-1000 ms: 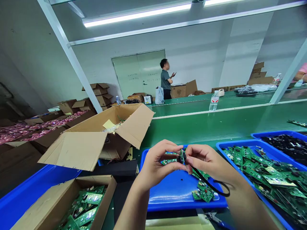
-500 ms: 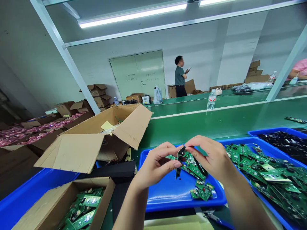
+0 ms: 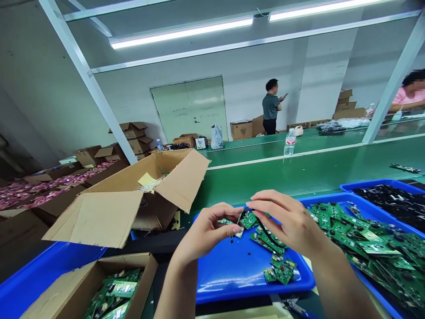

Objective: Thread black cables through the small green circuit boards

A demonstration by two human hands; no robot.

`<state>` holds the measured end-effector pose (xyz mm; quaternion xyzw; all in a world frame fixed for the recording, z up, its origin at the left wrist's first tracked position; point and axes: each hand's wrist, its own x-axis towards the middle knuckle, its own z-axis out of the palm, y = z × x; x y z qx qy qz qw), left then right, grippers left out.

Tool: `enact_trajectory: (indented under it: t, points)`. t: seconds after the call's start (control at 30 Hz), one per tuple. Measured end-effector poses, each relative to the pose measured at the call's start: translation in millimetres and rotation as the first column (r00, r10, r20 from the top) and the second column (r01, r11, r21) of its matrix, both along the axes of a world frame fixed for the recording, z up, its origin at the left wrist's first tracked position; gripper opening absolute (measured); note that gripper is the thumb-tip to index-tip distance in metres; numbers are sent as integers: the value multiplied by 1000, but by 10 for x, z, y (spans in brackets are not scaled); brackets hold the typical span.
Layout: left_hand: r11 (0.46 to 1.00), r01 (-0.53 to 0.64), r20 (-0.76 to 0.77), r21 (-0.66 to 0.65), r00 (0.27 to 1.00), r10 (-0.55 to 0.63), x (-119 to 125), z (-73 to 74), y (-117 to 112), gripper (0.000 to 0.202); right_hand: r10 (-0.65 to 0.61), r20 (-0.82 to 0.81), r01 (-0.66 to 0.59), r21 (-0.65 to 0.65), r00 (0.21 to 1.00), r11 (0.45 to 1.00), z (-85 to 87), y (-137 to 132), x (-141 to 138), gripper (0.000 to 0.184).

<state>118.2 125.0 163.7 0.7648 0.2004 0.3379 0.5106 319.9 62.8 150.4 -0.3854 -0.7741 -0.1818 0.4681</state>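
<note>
My left hand [image 3: 212, 228] pinches a small circuit board [image 3: 239, 216] between thumb and fingers; the board shows nearly edge-on. Close to its upper end are the fingertips of my right hand [image 3: 288, 219]. A thin dark strip [image 3: 265, 228] runs down from under those bent fingers; its exact kind I cannot make out. Both hands hover over a blue tray [image 3: 229, 283]. Inside it lie several green circuit boards [image 3: 280, 266] and a few tiny black bits.
To the right, a blue tray holds many green circuit boards [image 3: 375, 248]; behind it another holds black parts [image 3: 388, 197]. Cardboard boxes [image 3: 99, 212] stand left. Pliers [image 3: 294, 305] lie at the front edge. A water bottle [image 3: 290, 142] and two people are farther back.
Both hands have shifted slightly left. The board in my left hand has turned more edge-on, and a dark part on it no longer shows. The standing person has moved right in view.
</note>
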Motion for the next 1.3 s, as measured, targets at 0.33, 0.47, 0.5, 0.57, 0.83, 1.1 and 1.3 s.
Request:
enact_trajectory:
  t: [0.33,0.47,0.5,0.57,0.83,1.1,1.3]
  points:
    - [857,-348,168,380,937,305,-374,16,153,29,127,-479,-70,135,869,988,-6,-501,293,32]
    - [809,-224,201,544,971,133,-314,113,-116,35,205,-628,-167,120,751,979,67,-542,430,19]
    - [787,-211,206,580,972,109,-281,127,-174,36,191,-597,-237,1,779,972,100,-538,438,19]
    - [716,-236,228,657,967,109,-216,138,-256,38,226,-450,-374,-273,864,886,159,-530,416,17]
    - [515,-265,192,815,963,191,-123,73,-293,36,172,-527,-383,-323,833,865,60,-419,-133,8]
    - [539,-203,136,818,978,161,-55,49,-295,32,123,-528,-265,-201,840,943,-1,-311,-232,13]
    - [668,-183,90,722,981,171,11,1,-257,30,19,-466,-128,-204,885,971,51,-304,-229,17]
